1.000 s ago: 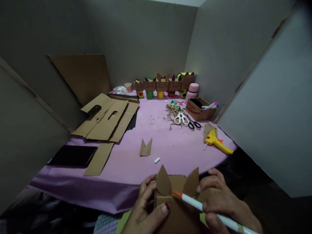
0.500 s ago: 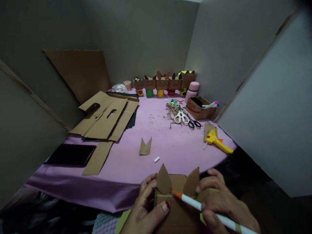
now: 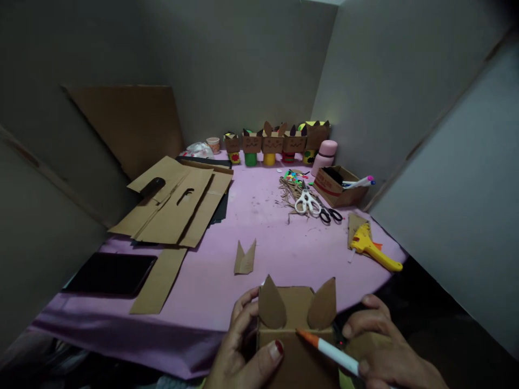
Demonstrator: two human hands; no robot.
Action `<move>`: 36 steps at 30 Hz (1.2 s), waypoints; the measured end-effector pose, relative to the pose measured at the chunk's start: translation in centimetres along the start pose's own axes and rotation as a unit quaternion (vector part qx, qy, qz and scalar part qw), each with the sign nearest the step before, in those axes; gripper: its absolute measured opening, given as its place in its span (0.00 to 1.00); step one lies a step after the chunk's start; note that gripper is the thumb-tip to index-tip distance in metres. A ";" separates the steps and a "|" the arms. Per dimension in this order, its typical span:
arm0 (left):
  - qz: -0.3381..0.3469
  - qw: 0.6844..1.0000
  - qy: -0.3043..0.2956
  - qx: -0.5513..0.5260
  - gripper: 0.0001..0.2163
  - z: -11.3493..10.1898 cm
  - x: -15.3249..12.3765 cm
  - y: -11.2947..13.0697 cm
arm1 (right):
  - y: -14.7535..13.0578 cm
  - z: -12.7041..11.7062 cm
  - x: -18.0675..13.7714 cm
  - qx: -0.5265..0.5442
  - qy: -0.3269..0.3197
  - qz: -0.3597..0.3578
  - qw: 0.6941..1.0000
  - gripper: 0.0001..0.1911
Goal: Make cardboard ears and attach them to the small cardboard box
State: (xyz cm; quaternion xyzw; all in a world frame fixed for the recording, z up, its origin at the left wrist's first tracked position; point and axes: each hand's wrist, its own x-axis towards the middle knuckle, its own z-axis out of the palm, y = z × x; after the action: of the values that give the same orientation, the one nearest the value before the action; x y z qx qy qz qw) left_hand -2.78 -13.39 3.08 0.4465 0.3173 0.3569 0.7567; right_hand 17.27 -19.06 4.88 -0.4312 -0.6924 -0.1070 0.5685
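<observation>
A small cardboard box (image 3: 298,356) with two pointed cardboard ears (image 3: 272,305) on its top edge is at the bottom of the view. My left hand (image 3: 247,346) grips its left side, thumb on the front face. In my right hand (image 3: 393,346) is a white marker (image 3: 334,356) with an orange tip, pointing at the upper front of the box between the ears. Whether the tip touches the cardboard I cannot tell. Beyond the box lies a V-notched cardboard piece (image 3: 245,258) on the pink tablecloth (image 3: 211,286).
Flattened cardboard (image 3: 174,200) and a dark tablet-like device (image 3: 111,274) lie left. White-handled scissors (image 3: 307,202), black-handled scissors (image 3: 330,215), a pen box (image 3: 340,189) and a yellow glue gun (image 3: 375,248) are right. Several eared box figures (image 3: 272,143) and a pink bottle (image 3: 324,156) stand behind.
The marker tip has moved right, from beside the left ear to between the ears. My right hand has shifted right and slightly down. The small white piece on the table is no longer visible.
</observation>
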 end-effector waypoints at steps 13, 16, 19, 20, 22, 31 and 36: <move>-0.009 0.995 -0.021 0.094 0.18 -2.6 1.8 -0.2 | 0.4 2.5 0.7 -0.024 -0.024 0.036 0.999 0.16; -0.005 0.993 -0.043 0.112 0.18 -3.0 2.0 -0.4 | 0.6 3.0 0.6 -0.015 -0.015 0.038 0.999 0.15; -0.006 0.992 -0.038 0.117 0.18 -3.1 2.2 -0.4 | 0.7 3.1 0.4 -0.014 -0.003 0.056 0.998 0.14; -0.009 0.992 -0.041 0.121 0.18 -3.1 2.2 -0.3 | 0.7 3.1 0.4 -0.015 -0.004 0.060 0.998 0.14; -0.016 0.989 -0.052 0.135 0.19 -3.1 2.3 -0.3 | 0.7 2.8 0.5 -0.019 -0.018 0.069 0.997 0.13; 0.001 0.985 -0.045 0.167 0.19 -3.3 2.6 -0.5 | 0.5 2.6 0.9 -0.034 -0.054 0.070 0.995 0.13; 0.004 0.987 -0.028 0.159 0.18 -3.1 2.7 -0.9 | 0.5 2.6 1.4 -0.015 -0.067 0.068 0.995 0.13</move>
State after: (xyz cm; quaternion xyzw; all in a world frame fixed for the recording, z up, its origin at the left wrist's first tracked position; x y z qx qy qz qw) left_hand -3.54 -10.10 0.62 0.5725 0.3465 0.2921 0.6832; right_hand 15.86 -16.38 5.10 -0.4921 -0.6964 -0.0489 0.5200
